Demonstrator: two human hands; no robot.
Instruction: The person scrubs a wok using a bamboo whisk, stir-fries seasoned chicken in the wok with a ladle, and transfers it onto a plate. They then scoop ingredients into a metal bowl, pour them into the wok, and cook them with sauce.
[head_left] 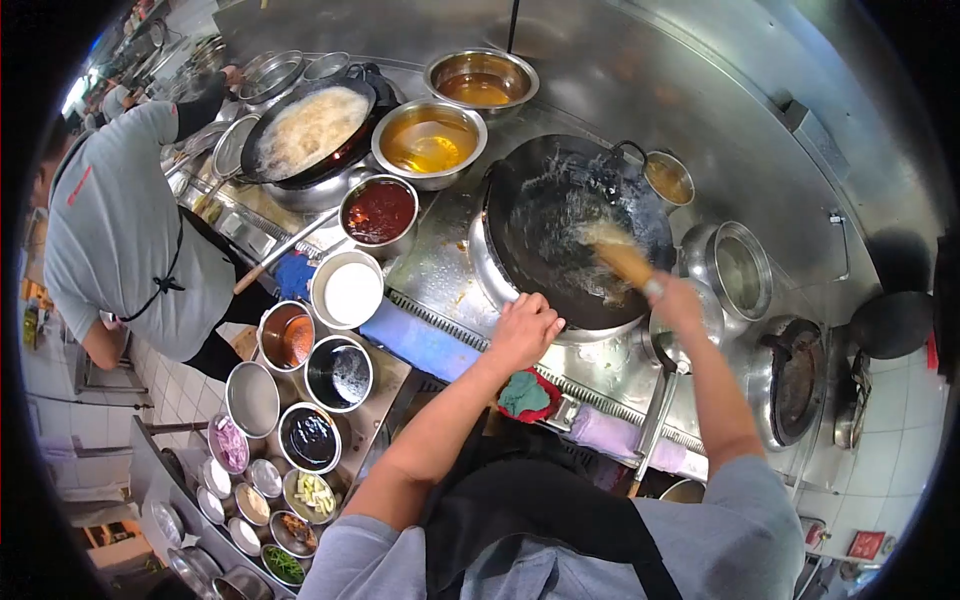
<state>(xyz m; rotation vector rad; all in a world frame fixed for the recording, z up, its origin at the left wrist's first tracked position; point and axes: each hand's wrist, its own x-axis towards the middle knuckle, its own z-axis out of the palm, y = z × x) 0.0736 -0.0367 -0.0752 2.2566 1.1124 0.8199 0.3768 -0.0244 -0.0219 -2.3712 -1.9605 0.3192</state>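
My right hand (677, 302) is closed around a bamboo wok brush (628, 262). Its bristle end is blurred and lies against the inside of a large black wok (545, 215), which is wet with a little water and foam. At the wok's near left rim, my left hand (527, 332) has its fingers curled over the edge; what lies under them is hidden. Just below that hand is a folded green cloth (524, 395) on a red one. A long metal utensil handle (655, 415) slants down beside my right forearm.
Bowls of yellow oil (428, 140), a pot of red sauce (380, 210) and a pot of white powder (350, 292) stand left of the wok. A co-worker (140, 220) stands by another wok of bubbling oil (315, 130). Several ingredient bowls (311, 497) fill the lower left.
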